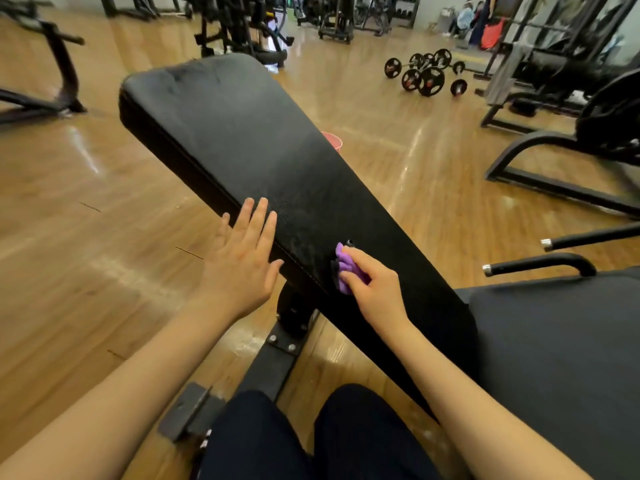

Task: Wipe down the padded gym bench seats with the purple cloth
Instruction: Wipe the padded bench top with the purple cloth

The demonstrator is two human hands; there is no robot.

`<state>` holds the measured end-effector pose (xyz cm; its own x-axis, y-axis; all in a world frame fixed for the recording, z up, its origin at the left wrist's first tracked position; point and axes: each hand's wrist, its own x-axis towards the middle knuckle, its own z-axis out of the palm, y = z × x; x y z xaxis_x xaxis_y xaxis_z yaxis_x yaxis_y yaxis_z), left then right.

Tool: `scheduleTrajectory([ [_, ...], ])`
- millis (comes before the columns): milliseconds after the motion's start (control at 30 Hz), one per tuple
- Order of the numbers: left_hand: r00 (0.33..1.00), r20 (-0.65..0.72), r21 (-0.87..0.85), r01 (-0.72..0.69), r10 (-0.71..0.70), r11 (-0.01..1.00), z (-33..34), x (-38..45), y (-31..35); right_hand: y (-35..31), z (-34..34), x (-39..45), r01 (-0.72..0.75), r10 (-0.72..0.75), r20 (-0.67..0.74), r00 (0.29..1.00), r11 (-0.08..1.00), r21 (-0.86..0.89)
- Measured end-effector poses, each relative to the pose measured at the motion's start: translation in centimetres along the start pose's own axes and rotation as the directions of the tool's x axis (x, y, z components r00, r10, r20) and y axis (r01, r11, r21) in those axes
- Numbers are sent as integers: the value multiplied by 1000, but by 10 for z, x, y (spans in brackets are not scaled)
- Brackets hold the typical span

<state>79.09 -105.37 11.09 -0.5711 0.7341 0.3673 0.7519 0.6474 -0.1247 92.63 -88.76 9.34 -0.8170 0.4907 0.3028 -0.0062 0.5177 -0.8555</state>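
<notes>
The right hand (372, 289) pinches the bunched purple cloth (346, 270) against the black bench (242, 143) pad. At its nine o'clock, the left hand (242, 258) is spread flat on the pad's edge. Barbells (427, 72) lie at one o'clock.

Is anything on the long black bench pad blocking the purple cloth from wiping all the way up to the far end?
Nothing visible blocks it. The right hand grips the purple cloth against the near part of the bench pad, and the pad's top looks bare up to its far end. The left hand rests open at the pad's left edge, beside the path.
</notes>
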Motion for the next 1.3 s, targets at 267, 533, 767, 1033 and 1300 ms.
scheduleTrajectory([
  [267,989,-110,-154,84,-101,985,-7,-1,-34,-5,51,-3,240,-237,49,970,914,-326],
  [533,919,-111,-318,329,-379,889,-37,18,-86,-63,57,42,332,-327,65,943,939,-90],
  [767,878,42,-347,461,-478,817,-36,24,-118,-204,139,187,745,-628,405,665,598,-297],
  [1033,876,143,-351,481,-461,804,-31,13,-141,-126,143,139,838,-725,468,505,283,-467],
  [1300,909,68,-471,394,-412,789,-26,16,-140,-133,125,137,831,-807,308,504,357,-425],
])
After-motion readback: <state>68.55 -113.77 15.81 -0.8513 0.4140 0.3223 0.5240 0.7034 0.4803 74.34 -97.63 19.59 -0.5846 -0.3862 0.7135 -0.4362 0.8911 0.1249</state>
